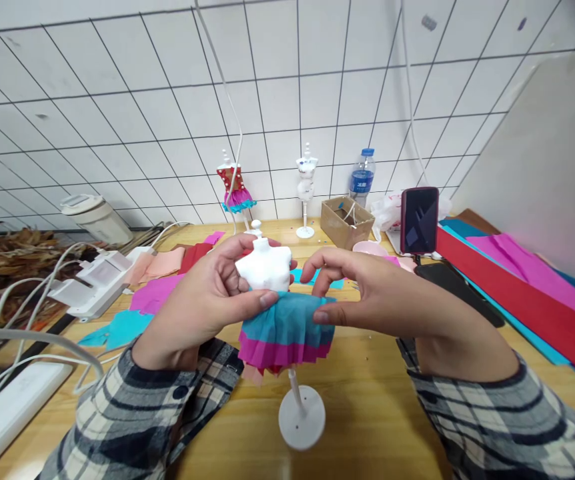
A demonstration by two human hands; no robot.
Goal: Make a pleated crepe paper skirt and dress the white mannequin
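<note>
A small white mannequin on a round-based stand tilts toward me in the middle of the view. Round its waist sits a pleated paper skirt, blue above magenta, with some red and peach at the lower edge. My left hand grips the mannequin from the left, its thumb pressing the skirt's top edge and its other fingers partly behind the torso. On the right, my right hand has its fingers curved and apart; its thumb touches the skirt's right side, and nothing shows between thumb and fingers.
Behind stand a dressed mannequin, a bare one, a cardboard box, a water bottle and a phone. Paper sheets lie right, blue scraps left. Power strips and cables crowd the left.
</note>
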